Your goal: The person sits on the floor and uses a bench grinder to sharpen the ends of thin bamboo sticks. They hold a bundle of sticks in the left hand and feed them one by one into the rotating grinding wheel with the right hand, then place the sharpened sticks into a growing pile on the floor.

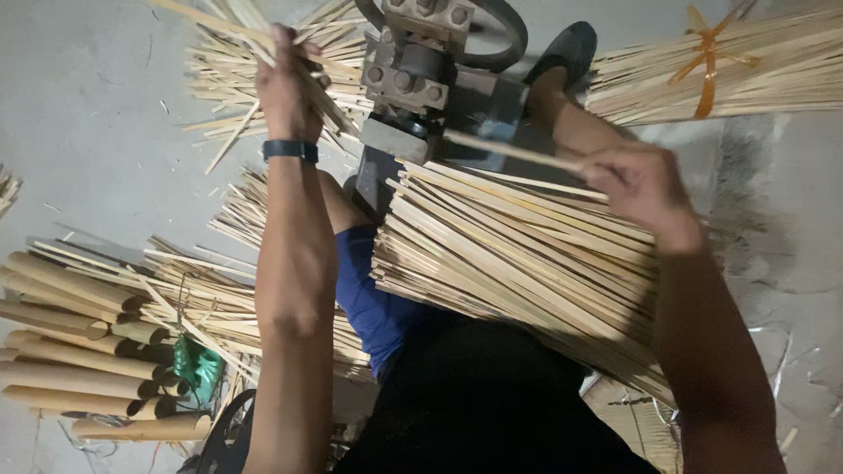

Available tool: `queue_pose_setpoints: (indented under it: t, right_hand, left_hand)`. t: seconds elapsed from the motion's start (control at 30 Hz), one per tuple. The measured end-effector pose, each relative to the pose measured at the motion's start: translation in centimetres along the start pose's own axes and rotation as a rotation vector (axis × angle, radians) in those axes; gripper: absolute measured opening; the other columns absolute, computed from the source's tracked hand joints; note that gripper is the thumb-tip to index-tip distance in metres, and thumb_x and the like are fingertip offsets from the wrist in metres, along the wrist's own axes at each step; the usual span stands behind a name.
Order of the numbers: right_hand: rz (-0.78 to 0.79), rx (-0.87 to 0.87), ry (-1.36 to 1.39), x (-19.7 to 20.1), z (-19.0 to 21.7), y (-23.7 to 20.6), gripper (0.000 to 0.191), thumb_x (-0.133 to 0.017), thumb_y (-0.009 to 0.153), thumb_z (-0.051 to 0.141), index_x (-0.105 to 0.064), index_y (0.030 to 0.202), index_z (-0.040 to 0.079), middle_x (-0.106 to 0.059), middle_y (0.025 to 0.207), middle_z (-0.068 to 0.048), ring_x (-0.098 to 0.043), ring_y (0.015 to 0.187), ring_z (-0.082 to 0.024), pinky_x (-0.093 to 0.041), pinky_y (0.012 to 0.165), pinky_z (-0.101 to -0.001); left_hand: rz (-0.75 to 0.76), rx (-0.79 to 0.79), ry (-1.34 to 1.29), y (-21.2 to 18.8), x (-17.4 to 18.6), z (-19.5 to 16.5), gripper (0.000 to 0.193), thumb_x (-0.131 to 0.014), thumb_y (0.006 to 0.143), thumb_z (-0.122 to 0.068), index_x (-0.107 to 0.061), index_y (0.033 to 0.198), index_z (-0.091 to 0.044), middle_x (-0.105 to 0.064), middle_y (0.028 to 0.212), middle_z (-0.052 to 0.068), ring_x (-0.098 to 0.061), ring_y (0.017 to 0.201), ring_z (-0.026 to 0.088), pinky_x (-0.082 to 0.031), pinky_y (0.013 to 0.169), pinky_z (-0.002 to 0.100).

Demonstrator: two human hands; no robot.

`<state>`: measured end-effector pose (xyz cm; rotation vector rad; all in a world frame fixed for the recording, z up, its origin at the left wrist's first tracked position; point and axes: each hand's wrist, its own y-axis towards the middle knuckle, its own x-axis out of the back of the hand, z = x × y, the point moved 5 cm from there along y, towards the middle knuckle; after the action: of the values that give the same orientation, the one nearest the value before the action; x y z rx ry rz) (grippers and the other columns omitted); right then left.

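Note:
My left hand [285, 88], with a dark band on its wrist, grips several thin bamboo strips [309, 83] on the far side of a grey metal machine [426, 83]. A single bamboo strip [514, 151] is pinched in my right hand [641, 180], its end pointing into the machine's near side. Across my lap lies a large pile of pale bamboo strips [509, 254], just below my right hand.
Bamboo tube sections [75, 351] are stacked at the lower left beside loose strips and a green object [198, 364]. A bundle of strips tied with an orange band [707, 61] lies at the upper right. More split strips [224, 53] litter the concrete floor behind the machine.

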<state>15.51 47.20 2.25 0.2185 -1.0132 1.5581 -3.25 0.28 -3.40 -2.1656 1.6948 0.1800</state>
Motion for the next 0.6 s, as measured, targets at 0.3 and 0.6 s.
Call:
queue_pose_setpoints:
  t: [0.3, 0.6]
  right_hand:
    - [-0.281, 0.580, -0.141, -2.4, 5.6, 1.5, 0.017, -0.073, 0.101, 0.012, -0.077, 0.117, 0.011, -0.067, 0.113, -0.011, -0.063, 0.102, -0.020, -0.057, 0.083, -0.0348]
    - [-0.111, 0.424, -0.355, -5.6, 4.0, 0.1, 0.019, -0.075, 0.091, 0.017, -0.078, 0.106, 0.006, -0.071, 0.102, -0.015, -0.063, 0.096, -0.033, -0.052, 0.088, -0.0461]
  left_hand:
    - [-0.104, 0.031, 0.035, -0.3, -0.3, 0.3, 0.050, -0.075, 0.094, -0.046, -0.050, 0.111, -0.005, -0.070, 0.083, 0.008, -0.057, 0.060, 0.013, -0.048, 0.043, 0.028]
    - [-0.031, 0.100, 0.031, -1.5, -2.3, 1.1, 0.044, -0.078, 0.091, -0.041, -0.055, 0.111, -0.010, -0.075, 0.090, 0.008, -0.057, 0.062, 0.011, -0.046, 0.043, 0.025]
